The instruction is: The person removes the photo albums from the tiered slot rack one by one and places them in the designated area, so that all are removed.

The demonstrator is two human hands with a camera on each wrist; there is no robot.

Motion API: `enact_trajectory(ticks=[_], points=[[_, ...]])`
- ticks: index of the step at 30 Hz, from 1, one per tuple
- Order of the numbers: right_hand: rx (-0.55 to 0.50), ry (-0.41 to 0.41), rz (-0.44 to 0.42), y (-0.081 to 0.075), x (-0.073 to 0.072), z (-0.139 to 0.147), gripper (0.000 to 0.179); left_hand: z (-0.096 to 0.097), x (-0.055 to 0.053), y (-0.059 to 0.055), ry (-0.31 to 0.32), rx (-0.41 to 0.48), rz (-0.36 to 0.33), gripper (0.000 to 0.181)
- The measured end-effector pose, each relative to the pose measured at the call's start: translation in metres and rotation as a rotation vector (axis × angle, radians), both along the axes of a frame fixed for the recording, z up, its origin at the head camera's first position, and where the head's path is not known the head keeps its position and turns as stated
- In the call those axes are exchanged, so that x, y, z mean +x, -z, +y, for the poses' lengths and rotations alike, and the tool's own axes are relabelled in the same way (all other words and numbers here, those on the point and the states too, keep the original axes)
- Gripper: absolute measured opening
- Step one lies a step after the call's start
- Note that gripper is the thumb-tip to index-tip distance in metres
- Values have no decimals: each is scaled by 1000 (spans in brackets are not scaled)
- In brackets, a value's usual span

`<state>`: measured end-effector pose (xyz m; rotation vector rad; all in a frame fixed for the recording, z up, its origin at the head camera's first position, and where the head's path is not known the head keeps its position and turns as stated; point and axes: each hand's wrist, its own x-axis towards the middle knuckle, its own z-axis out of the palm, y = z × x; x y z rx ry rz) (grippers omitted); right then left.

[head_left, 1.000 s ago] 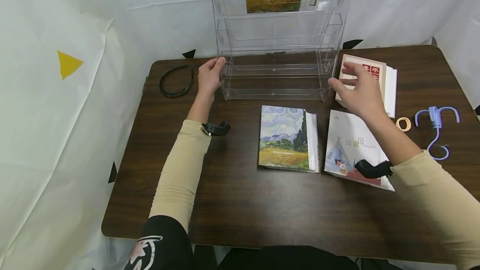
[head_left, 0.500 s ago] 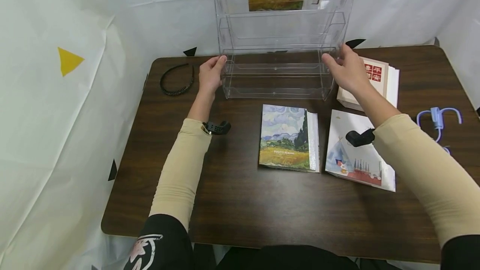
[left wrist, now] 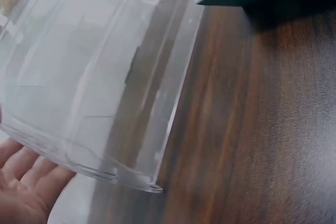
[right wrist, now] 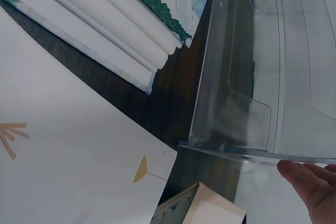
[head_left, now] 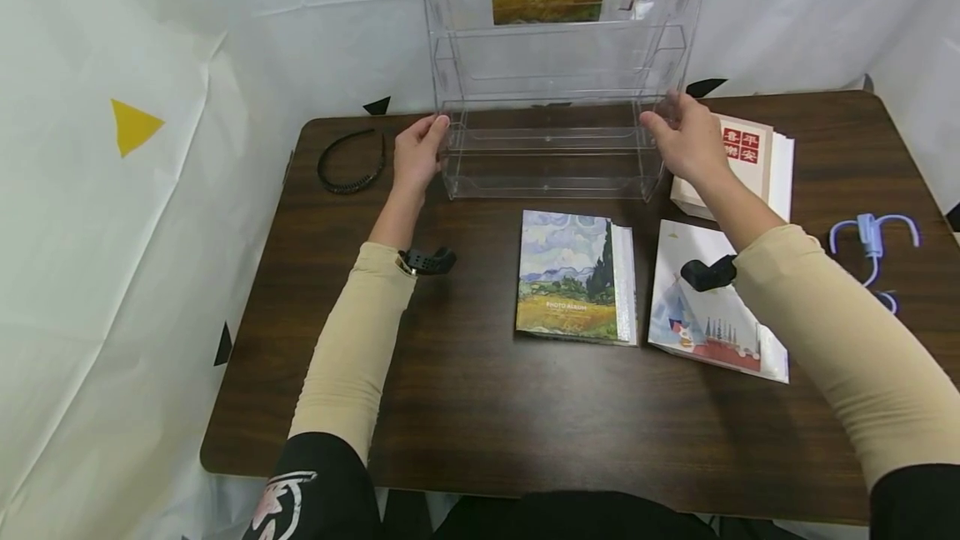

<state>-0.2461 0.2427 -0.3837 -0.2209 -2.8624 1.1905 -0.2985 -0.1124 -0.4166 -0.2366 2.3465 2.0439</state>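
A clear plastic tiered rack (head_left: 547, 187) stands at the back of the table, an album with a painted landscape cover (head_left: 547, 2) in its upper part. My left hand (head_left: 417, 152) holds the rack's left side; in the left wrist view its fingers (left wrist: 39, 179) lie along the outside of the panel. On the opposite side my right hand (head_left: 690, 140) grips the edge, thumb to the front, its other fingers partly hidden. A second landscape photo album (head_left: 566, 273) lies before the rack. Beside it is a white album with a tent picture (head_left: 671, 307), partly covered by my right wrist strap.
A beige book with red characters (head_left: 753, 161) lies close to my right hand. Farther right is a blue branched hook (head_left: 870, 236), partly behind my sleeve. A black headband (head_left: 352, 187) lies at the left of the brown table (head_left: 480, 415). White sheeting (head_left: 300, 48) hangs behind.
My right hand has moved left from above the beige book and taken hold of the rack's right side. The left hand keeps its place. My right sleeve now hides the tape ring.
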Motion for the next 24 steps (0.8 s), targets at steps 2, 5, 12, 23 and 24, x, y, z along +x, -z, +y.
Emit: enact_trajectory(ticks=[2,5,12,23,24], points=[[-2,3,-3,0,0,-1,69,0,1,-2,-37,-55,79,48],[-4,9,-7,0,0,-1,69,5,1,-15,-148,-132,286,41],[-26,-1,-4,-1,1,0,68,32,-16,-83,-150,-173,888,32],[-50,7,-19,-3,1,1,68,72,-55,-154,118,-126,484,68],[-50,8,-19,-3,1,1,68,76,-57,-157,127,-133,477,69]])
